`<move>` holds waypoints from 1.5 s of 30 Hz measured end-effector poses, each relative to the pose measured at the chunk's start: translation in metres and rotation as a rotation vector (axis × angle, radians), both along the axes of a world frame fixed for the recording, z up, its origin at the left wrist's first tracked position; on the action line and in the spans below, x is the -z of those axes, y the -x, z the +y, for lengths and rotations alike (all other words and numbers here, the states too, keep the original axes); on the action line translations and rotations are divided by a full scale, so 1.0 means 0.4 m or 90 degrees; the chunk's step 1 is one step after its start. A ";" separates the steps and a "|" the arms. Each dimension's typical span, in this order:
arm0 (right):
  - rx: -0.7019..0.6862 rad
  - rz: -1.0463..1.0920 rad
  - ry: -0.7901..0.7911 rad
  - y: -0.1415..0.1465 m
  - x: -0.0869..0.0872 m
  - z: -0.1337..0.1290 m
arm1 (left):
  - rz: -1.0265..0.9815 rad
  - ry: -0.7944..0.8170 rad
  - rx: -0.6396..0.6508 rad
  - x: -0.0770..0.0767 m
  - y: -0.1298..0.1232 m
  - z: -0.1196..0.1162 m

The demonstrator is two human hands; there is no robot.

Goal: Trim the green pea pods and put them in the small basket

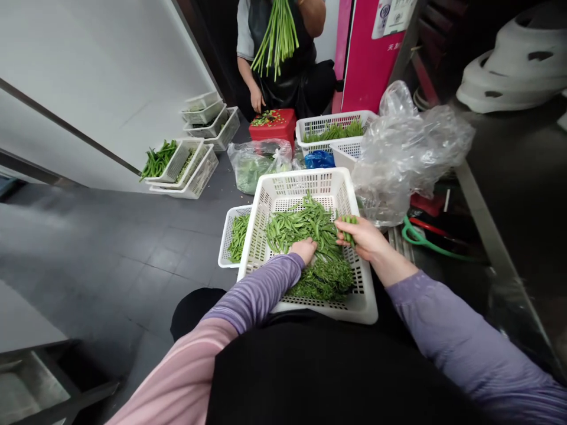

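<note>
A white plastic basket (305,180) sits in front of me, partly over my lap. Inside it, loose green bean pods (301,221) fill the far part. Nearer to me is a darker heap of thin green trimmings (321,280). My left hand (305,251) is down among the pods with its fingers curled; the tips are hidden, so what they pinch cannot be made out. Over the basket's right side, my right hand (361,235) is closed round a small bunch of green bean pods (349,224).
A smaller basket of pods (239,236) stands at the left. Beyond are a bag of greens (257,168), a red stool (281,127) and a basket of cut greens (332,131). Another person (279,59) holds long green stalks. Stacked baskets (181,168) line the wall; clear plastic bags (403,153) lie right.
</note>
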State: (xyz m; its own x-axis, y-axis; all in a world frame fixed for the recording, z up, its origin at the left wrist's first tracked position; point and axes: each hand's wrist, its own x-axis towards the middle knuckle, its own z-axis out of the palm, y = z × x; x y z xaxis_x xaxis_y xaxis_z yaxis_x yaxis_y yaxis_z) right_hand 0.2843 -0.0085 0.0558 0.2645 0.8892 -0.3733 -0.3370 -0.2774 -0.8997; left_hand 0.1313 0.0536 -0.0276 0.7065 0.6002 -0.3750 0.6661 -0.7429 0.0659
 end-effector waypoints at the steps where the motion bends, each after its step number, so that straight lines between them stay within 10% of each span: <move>1: -0.026 -0.126 0.008 0.001 0.007 0.002 | -0.018 -0.004 -0.004 -0.007 0.014 0.007; 8: -0.315 -0.696 -0.075 0.067 0.080 0.007 | -0.312 0.013 -0.016 -0.137 0.115 0.000; 21: -0.226 -0.521 -0.198 0.122 0.022 -0.052 | -0.817 0.695 -0.603 -0.248 0.135 -0.112; 27: -0.135 -0.332 -0.117 0.148 0.039 -0.065 | -0.909 0.820 -0.725 -0.236 0.114 -0.112; 35: 0.012 0.017 -0.119 0.114 0.019 -0.043 | -0.544 0.512 -0.829 -0.118 0.219 -0.075; 45: -0.057 -0.094 -0.067 0.111 0.026 -0.041 | -0.333 0.489 -0.298 -0.251 0.120 -0.063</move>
State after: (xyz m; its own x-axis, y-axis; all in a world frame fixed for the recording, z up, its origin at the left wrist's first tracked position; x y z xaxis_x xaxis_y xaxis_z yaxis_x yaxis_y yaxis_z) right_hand 0.2398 -0.0247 0.0456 0.2273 0.9437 -0.2403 -0.1770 -0.2027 -0.9631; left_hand 0.0833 0.0283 0.0728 0.6482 0.5857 -0.4867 0.6298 -0.0529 0.7750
